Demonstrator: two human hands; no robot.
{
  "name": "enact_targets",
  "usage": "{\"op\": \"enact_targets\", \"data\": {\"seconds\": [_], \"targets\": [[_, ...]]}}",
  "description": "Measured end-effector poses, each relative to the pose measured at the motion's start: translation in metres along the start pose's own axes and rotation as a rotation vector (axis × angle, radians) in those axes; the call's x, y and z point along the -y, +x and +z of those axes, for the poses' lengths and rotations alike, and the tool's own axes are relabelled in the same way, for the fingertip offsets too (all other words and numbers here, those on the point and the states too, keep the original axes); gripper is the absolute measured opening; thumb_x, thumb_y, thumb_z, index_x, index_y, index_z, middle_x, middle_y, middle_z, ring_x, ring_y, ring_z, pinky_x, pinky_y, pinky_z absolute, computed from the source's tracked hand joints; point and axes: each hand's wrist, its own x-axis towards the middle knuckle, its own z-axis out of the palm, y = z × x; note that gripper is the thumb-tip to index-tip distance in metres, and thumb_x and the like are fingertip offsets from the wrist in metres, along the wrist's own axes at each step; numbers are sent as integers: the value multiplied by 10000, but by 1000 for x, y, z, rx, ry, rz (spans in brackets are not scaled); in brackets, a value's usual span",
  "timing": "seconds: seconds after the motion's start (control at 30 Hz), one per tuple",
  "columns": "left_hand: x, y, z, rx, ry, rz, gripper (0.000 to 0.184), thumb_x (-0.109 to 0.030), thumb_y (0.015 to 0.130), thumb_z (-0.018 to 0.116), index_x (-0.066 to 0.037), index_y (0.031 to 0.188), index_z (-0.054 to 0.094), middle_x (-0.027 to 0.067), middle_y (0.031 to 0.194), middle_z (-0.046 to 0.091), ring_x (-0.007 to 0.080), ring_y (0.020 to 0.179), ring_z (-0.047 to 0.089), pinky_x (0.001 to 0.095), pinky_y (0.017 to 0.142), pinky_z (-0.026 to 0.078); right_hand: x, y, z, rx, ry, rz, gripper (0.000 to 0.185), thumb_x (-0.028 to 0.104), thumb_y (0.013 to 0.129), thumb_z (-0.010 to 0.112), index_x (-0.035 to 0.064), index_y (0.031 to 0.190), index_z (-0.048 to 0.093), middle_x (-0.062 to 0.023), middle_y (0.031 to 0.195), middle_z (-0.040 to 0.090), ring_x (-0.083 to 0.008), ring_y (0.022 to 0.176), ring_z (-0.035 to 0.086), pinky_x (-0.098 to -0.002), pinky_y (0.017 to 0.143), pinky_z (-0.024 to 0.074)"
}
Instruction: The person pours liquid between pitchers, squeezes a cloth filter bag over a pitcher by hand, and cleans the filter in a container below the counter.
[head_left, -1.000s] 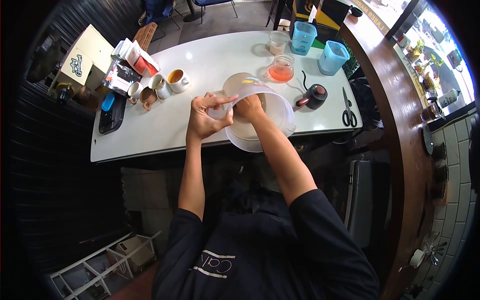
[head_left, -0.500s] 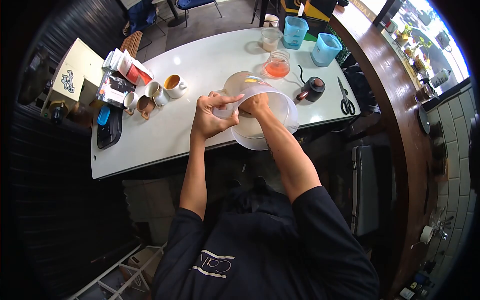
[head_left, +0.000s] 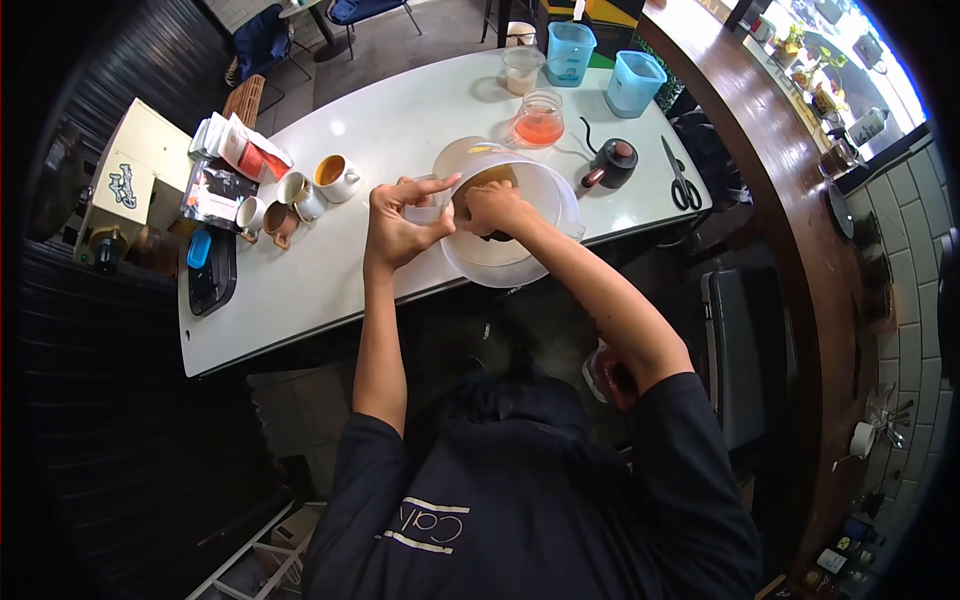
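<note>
Lifting out from deeper inside the translucent jug (head_left: 562, 200), the right hand (head_left: 497, 210) is now closer to the mouth, its knuckles fully in view and the right elbow swung farther outward. Tabletop objects also shift across the view, so some of the movement belongs to the camera. That puts the work nearer the rim, and a tan patch (head_left: 504, 178) and something dark now show around the curled fingers; I cannot tell whether the right hand grips either one or only touches the inside wall.

On the other side, the left hand (head_left: 405, 222) is pinched around the jug's handle (head_left: 428, 210), thumb below and fingers above. Both hands are close to each other without seeming to touch, with the jug's rim between them.

The jug is tilted, its mouth toward the person, and overlaps the near edge of the white table (head_left: 300, 280); whether it rests there or is held up is unclear.

Room for moving looks widest to the left, where white tabletop runs between the left hand and the 4 mugs (head_left: 308, 200). Beyond the jug, a glass server (head_left: 539, 125) with red liquid stands close by. To the right, a black kettle (head_left: 613, 165) points its handle toward the jug, with scissors (head_left: 683, 187) farther along.
</note>
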Motion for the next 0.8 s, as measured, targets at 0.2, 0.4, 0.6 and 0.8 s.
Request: {"op": "enact_targets", "data": {"seconds": [0.2, 0.4, 0.6, 0.8], "targets": [[1, 0, 1, -2, 6, -14, 377, -32, 651, 694, -63, 1025, 732, -40, 634, 548, 46, 583, 380, 218, 570, 351, -10, 5, 20, -252, -58, -23, 393, 234, 793, 612, 54, 1142, 632, -192, 1128, 634, -374, 1062, 597, -470, 879, 474], [0, 0, 0, -11, -2, -33, 379, -33, 643, 706, -82, 1017, 737, -27, 635, 566, 56, 593, 378, 223, 573, 365, -3, -11, 23, -350, 115, -71, 326, 106, 793, 567, 3, 1102, 568, -215, 976, 671, -375, 935, 662, -474, 766, 527], [2, 2, 6, -9, 1, -14, 380, -53, 629, 721, -103, 1006, 745, -7, 631, 588, 72, 595, 377, 230, 579, 386, -15, -2, 20, -407, 108, -123, 150, 74, 724, 637, -15, 836, 681, -216, 865, 684, -356, 811, 688, -424, 657, 554], [4, 7, 4, -9, 49, -22, 355, -59, 658, 708, -86, 1011, 740, -39, 575, 516, 49, 583, 397, 226, 582, 383, -16, -25, -10, -420, 190, -161, 111, 53, 602, 651, -8, 689, 683, -145, 647, 657, -278, 683, 676, -383, 623, 533]]}}
